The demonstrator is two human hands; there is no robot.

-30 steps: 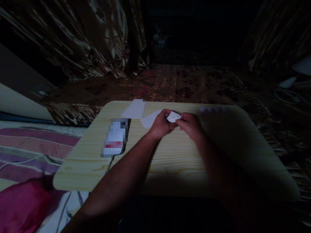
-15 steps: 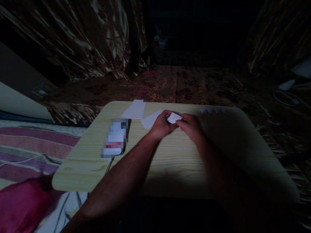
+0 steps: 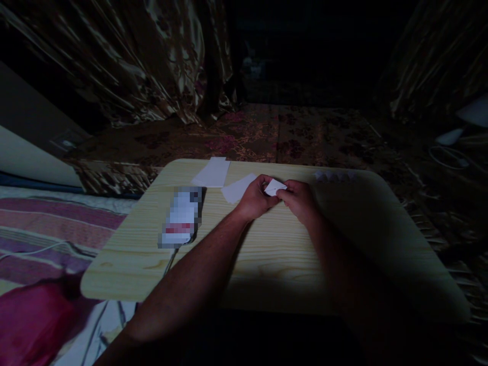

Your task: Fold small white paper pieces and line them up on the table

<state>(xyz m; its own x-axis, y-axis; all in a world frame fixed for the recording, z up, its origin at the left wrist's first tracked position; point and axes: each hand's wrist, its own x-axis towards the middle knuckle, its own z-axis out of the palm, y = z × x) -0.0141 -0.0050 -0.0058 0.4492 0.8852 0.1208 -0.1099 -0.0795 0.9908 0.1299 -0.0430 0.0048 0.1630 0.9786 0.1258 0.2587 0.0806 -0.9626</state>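
Observation:
Between my two hands is a small folded piece of white paper [image 3: 275, 187], held above the wooden table [image 3: 267, 259]. My left hand [image 3: 256, 197] grips its left side, with the fingers curled behind it. On the other side my right hand [image 3: 299, 197] pinches the paper's right edge, thumb on top. Flat white paper sheets [image 3: 238, 188] lie just left of my left hand. Farther back left rests another pile of white paper [image 3: 212, 172]. Several small folded paper pieces [image 3: 334, 176] stand in a row at the back right.
A blurred-out phone-like object [image 3: 181, 216] with a cable lies on the table's left side. Left of the table is a bed with a striped cover [image 3: 57, 223] and a red cloth [image 3: 34, 325]. Patterned curtains [image 3: 171, 61] hang behind; a white lamp [image 3: 452, 134] stands far right.
The folded paper and the fingers around it have shifted very slightly; its visible outline looks a little different. Both hands keep their grip, and the other things stay put.

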